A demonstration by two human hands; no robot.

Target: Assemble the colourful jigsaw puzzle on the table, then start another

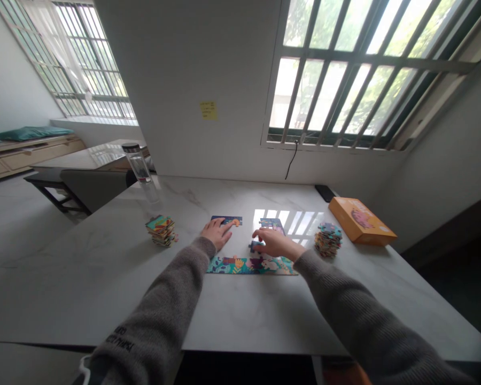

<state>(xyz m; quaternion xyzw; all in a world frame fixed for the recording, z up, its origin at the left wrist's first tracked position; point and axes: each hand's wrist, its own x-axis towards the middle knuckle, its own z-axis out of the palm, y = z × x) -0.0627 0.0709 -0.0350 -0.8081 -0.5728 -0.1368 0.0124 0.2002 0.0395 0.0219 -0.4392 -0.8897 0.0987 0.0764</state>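
Observation:
Partly joined puzzle pieces form a frame on the white table, with a colourful bottom strip (252, 266) nearest me. My left hand (217, 233) lies with spread fingers on the dark upper-left section (237, 220). My right hand (276, 243) pinches a small dark blue puzzle piece (256, 246) just above the bottom strip, inside the frame. Behind that hand, the upper-right section (271, 222) shows in part; the hand hides some of the right side. Bare tabletop shows between the upper-left and upper-right sections.
A stack of puzzle pieces (160, 230) stands at the left, another stack (327, 239) at the right. Beyond the right stack are an orange box (361, 220) and a black phone (324, 193). A glass bottle (137, 163) stands at the table's back left.

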